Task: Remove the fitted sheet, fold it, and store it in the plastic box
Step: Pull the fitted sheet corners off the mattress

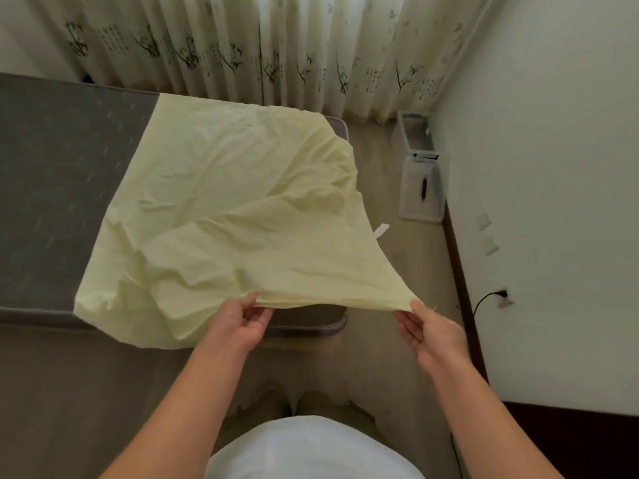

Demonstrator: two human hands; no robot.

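**Views:** one, a wide-angle head camera worn by the person.

**Aim:** forward and steeply down. The wearer's own torso fills the frame edge at 6 o'clock, and both forearms rise from there.

**Near field:** the left hand (238,323) and right hand (432,330) sit close to the lens, just below frame centre. The fitted sheet (221,202) they pinch spreads across the centre.

**Far field:**
- mattress (52,184) at 9 o'clock
- curtain (242,46) at 12 o'clock
- pale containers (420,198) on the floor at 2 o'clock
- wall (553,167) at 3 o'clock

**Lens:** straight edges bow toward the frame borders.
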